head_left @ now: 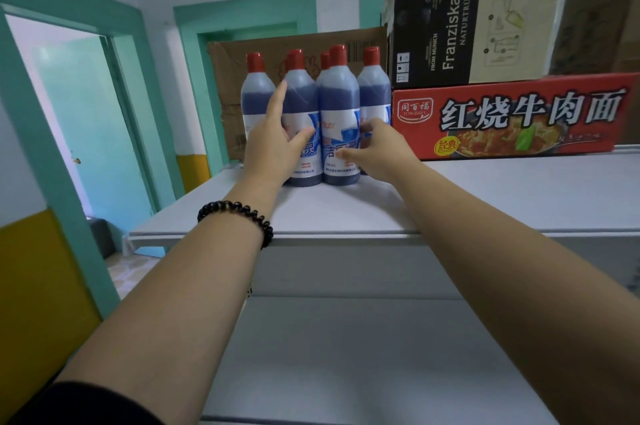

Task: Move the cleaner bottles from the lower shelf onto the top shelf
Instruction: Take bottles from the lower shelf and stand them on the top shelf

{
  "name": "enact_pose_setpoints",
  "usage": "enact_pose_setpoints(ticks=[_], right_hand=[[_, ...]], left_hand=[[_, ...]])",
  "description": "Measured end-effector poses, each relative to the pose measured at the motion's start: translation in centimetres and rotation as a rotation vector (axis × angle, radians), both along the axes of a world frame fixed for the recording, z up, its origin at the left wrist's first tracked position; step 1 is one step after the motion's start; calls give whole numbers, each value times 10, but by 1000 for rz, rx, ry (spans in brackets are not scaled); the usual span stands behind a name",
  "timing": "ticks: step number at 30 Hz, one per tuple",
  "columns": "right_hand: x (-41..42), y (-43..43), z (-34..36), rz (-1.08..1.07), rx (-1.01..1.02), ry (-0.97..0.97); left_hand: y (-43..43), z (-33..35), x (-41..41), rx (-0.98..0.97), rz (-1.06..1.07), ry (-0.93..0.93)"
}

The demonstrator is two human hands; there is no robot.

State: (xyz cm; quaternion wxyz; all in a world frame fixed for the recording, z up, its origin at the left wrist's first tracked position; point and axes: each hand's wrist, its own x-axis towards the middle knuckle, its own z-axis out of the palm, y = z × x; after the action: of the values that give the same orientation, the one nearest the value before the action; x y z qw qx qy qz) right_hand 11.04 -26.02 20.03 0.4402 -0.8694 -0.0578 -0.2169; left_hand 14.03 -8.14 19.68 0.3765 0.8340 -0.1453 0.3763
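The cleaner bottles point(373, 92), about six with red caps and dark blue liquid, stand upright in a tight cluster on the top shelf point(485, 189), just to the left of the red noodle box point(512, 116). The rightmost bottle is close against that box's left end.

The left hand point(273, 144) holds the front-left bottle point(301, 102), the one farther from the noodle box. Its fingers reach up along the bottle's left side and its thumb lies across the label. The right hand point(377, 151) grips the front-right bottle point(337, 106), nearer the noodle box, with its thumb on the label and its fingers curled round the bottle's right side. Both bottles rest with their bases on the shelf.

A black bead bracelet point(239, 213) circles the left wrist.

On top of the noodle box sits a black and beige Franziskaner carton point(436, 16). To the box's left, behind the bottles, stands a brown cardboard box point(228, 78). Below the noodle box's level, a white lower shelf point(346, 355) runs under the forearms. Far to the box's left are teal door frames point(52, 113).
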Motion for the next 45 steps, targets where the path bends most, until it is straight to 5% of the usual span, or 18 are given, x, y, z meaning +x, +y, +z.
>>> enact_pose_setpoints(ticks=[15,20,28,45], right_hand=[[0,5,-9,-90,-176,-12],[-13,2,-15,-150,-638,242],[-80,-17,-14,-144,-714,254],[-255,-234,-42,-566,-745,242]], left_hand=[[-9,-6,-6,-4,97,55],[-11,-17,-25,431,213,274],[-29,-18,-68,640,42,532],[-304,-36,-210,695,-290,206]])
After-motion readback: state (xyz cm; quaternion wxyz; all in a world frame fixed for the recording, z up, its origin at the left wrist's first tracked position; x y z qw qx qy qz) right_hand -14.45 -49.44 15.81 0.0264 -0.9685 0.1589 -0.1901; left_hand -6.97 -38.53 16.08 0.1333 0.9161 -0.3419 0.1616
